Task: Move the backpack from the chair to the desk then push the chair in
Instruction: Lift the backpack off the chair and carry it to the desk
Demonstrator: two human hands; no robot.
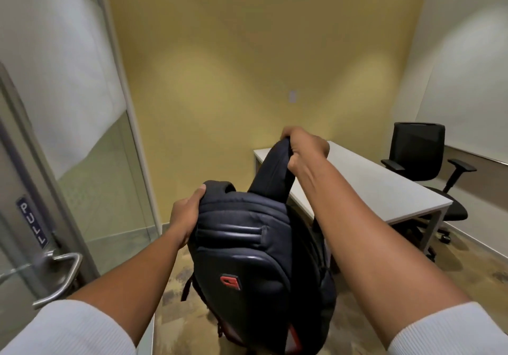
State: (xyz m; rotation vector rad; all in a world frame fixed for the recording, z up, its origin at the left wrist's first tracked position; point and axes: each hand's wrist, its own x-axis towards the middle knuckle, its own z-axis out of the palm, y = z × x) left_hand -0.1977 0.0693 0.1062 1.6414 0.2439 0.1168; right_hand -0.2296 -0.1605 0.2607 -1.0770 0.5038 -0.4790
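The backpack (pixel 255 266) runs off the bottom edge, base unseen. It hides the bench's (pixel 365 181) near corner. Left hand's (pixel 184 216) fingers vanish behind the bag's top. The chair's (pixel 423 162) seat slips behind the bench. The door (pixel 24 190) is cut by the left edge.

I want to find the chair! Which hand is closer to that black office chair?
Right. The right hand grips the backpack strap, on the side of the black office chair. The left hand holds the backpack's top, farther away.
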